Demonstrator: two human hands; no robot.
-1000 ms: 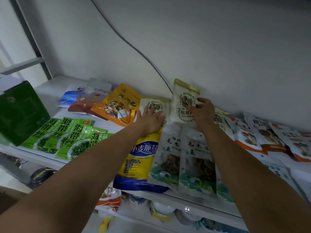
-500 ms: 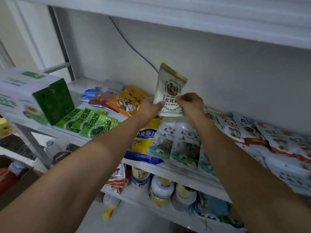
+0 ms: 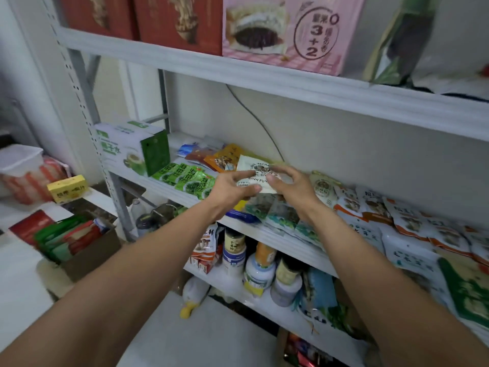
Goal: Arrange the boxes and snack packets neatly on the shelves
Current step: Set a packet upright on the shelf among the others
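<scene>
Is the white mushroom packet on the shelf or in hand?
In hand: left hand and right hand pinch the white mushroom packet above the teal packets.

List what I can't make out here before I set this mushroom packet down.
Head view:
- Mushroom packet: lower print covered by the grip of left hand and right hand.
- Teal packets on the middle shelf: mostly behind both wrists.
- Pink cake box: top cut by the upper edge.
- Green-printed packet: cut by the right edge, blurred.

Stockroom: steel shelves of snack packets
</scene>
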